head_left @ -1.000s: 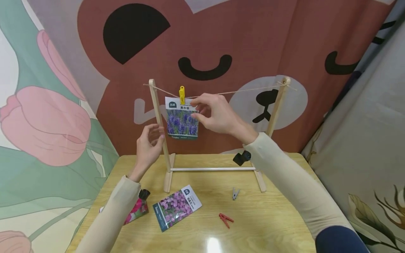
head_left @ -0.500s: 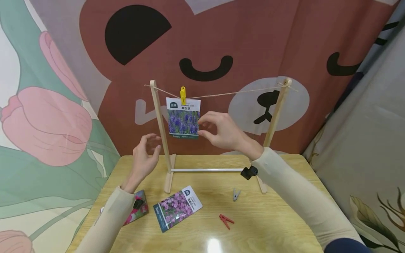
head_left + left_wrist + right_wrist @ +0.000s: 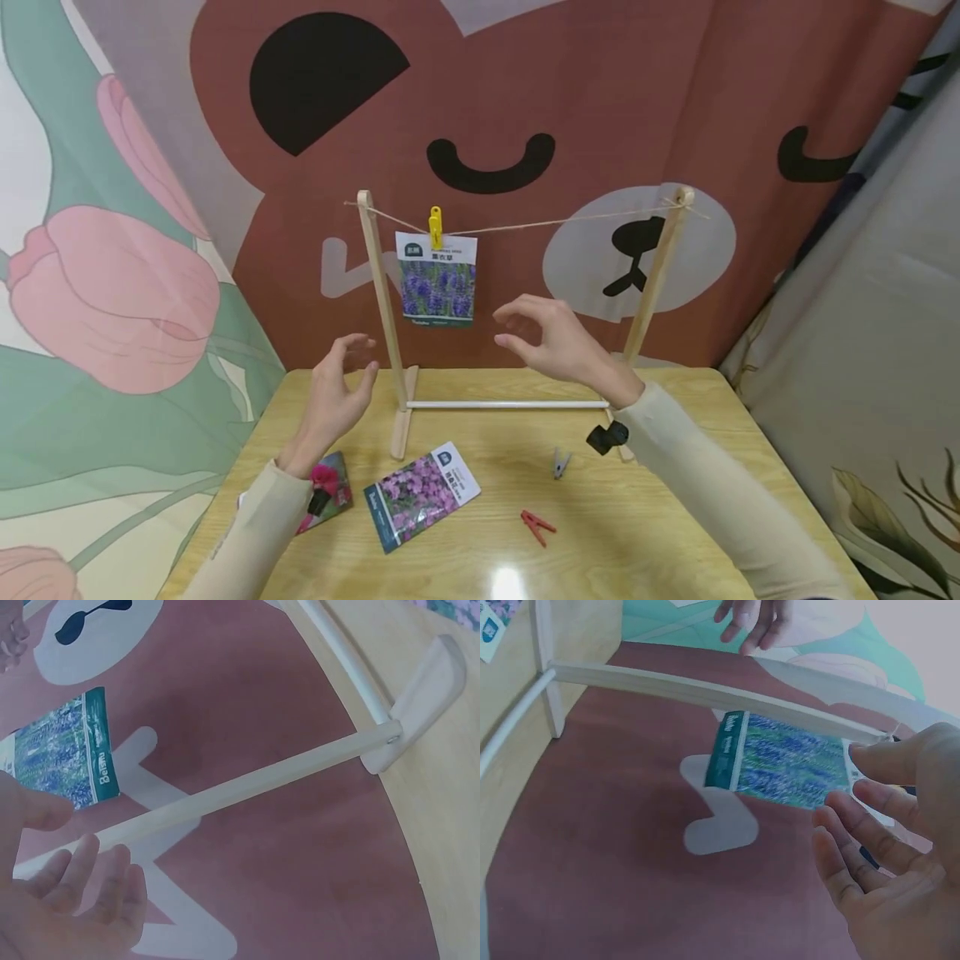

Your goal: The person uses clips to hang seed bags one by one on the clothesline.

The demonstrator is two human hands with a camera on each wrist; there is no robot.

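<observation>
A seed packet with purple lavender flowers (image 3: 438,287) hangs from a string (image 3: 525,225), held by a yellow clothespin (image 3: 436,227). My right hand (image 3: 558,342) is in the air to the right of and below the packet, fingers loosely bent, holding nothing. Left of the frame's left post (image 3: 384,308), my left hand (image 3: 333,400) hovers with thumb and fingers apart, also holding nothing. On the table lie a pink-flower seed packet (image 3: 422,496), a grey clothespin (image 3: 561,463) and a red clothespin (image 3: 537,527). A red-flower packet (image 3: 333,492) is partly hidden under the left forearm.
The wooden frame has a right post (image 3: 656,275) and a white crossbar (image 3: 506,405) low between its feet. It stands near the back edge of the wooden table (image 3: 637,533). Behind it hangs a brown curtain (image 3: 600,83) with a cartoon print.
My right hand has moved away from the hanging packet, down and to the right. My left hand has drawn back down and left from the post. The packet stays hanging.
</observation>
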